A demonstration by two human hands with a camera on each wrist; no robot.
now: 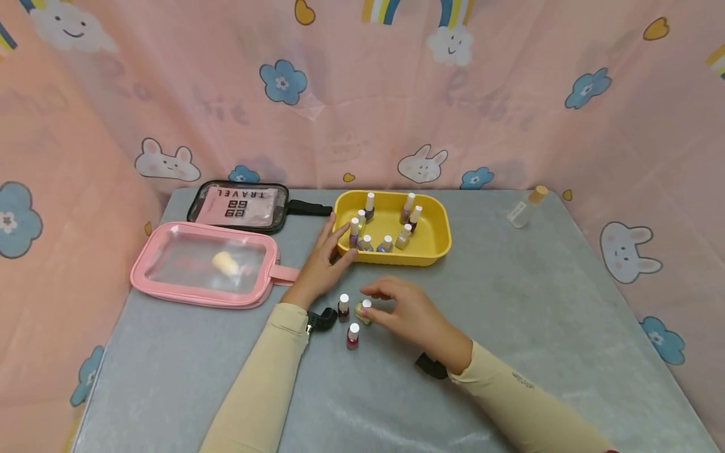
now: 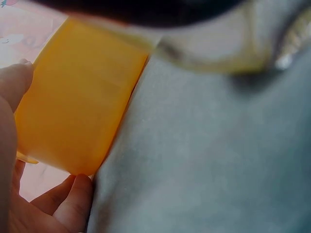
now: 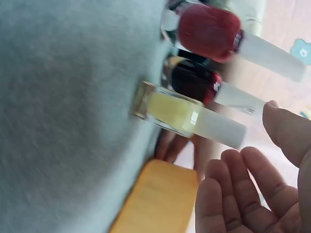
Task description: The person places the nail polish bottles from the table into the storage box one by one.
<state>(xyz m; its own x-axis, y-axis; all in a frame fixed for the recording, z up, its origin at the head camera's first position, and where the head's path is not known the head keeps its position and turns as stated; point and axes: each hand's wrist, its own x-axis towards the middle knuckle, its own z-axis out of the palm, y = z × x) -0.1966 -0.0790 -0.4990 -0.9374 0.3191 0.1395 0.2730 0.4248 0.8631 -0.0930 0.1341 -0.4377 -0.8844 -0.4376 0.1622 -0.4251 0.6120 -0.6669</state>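
Note:
My left hand [image 1: 323, 267] holds the near left corner of a yellow plastic basket [image 1: 438, 251], thumb at the front rim and fingers along its left end. In the left wrist view the fingertips [image 2: 80, 187] touch the basket's lower corner. My right hand [image 1: 404, 306] hovers around a pale yellow nail polish bottle [image 3: 170, 111] standing on the table. Thumb and fingers are spread on either side of its white cap, with a gap showing in the right wrist view. Beside it stand a dark red nail polish bottle [image 1: 343, 308] and a bright red one [image 1: 353, 337].
Several nail polish bottles [image 1: 370, 207] stand inside the basket. To the left lie a pink clear-windowed pouch [image 1: 198, 296] and a black-edged travel pouch [image 1: 238, 204]. A clear bottle with a gold-coloured cap [image 1: 519, 215] is at the back right. A pink printed curtain [image 1: 351, 119] surrounds the grey table.

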